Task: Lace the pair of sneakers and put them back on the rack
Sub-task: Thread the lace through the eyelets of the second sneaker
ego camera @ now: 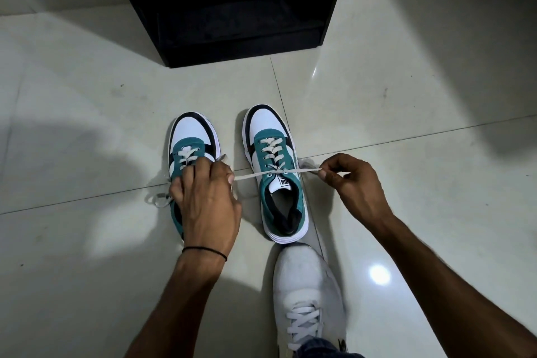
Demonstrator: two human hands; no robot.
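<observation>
The person's own white shoe (305, 293) is standing nearest on the tiled floor (87, 270), toe just behind the right sneaker (274, 171). The left hand (206, 200) and right hand (351, 183) are each pinching an end of its lace (250, 175), pulling it taut sideways: tightening, judging by this. The left sneaker (191, 139) is lying loosely laced; knotting comes next, then the black rack (229, 6) ahead

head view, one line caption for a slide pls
Both hands, left and right, pull the lace taut across the right-side sneaker on the tiled floor.
</observation>
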